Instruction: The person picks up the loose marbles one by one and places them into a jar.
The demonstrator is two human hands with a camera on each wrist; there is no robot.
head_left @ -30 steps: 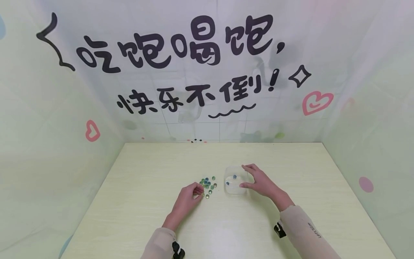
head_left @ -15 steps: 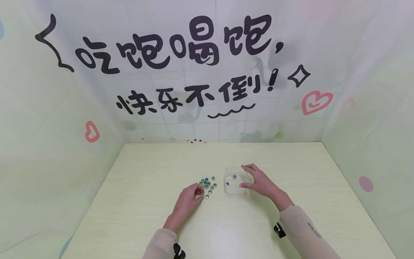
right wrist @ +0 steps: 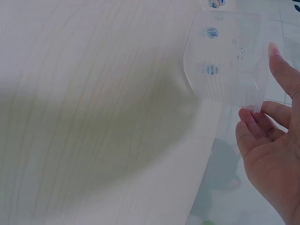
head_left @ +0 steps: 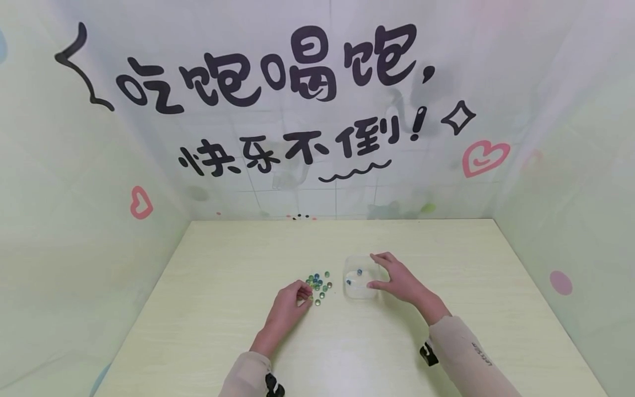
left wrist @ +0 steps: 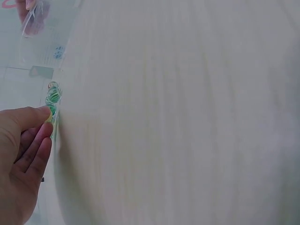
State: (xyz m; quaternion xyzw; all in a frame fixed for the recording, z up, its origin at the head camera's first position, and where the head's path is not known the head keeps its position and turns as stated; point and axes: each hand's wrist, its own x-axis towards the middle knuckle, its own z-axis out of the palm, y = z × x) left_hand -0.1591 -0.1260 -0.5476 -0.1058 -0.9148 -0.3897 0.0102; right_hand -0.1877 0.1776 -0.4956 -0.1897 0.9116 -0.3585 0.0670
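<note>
Glass marbles point(head_left: 317, 283), mostly green with some blue, lie in a loose cluster left of the table's middle. At the cluster's near left edge, my left hand point(head_left: 288, 305) has thumb and forefinger pinching a yellowish marble point(left wrist: 49, 116). Green marbles point(left wrist: 53, 96) sit just beyond those fingertips in the left wrist view. Right of the cluster stands a clear plastic box point(head_left: 353, 292) with two blue marbles point(right wrist: 212, 33) visible inside. My right hand point(head_left: 401, 279) holds the box by its right side, thumb at the near part and fingers at the far part.
The pale wood-grain table point(head_left: 238, 248) carries both the box and the marbles. Behind it hangs a printed backdrop point(head_left: 223, 198) with black lettering, and similar sheets rise at both sides. Black straps point(head_left: 429, 353) show at the sleeves.
</note>
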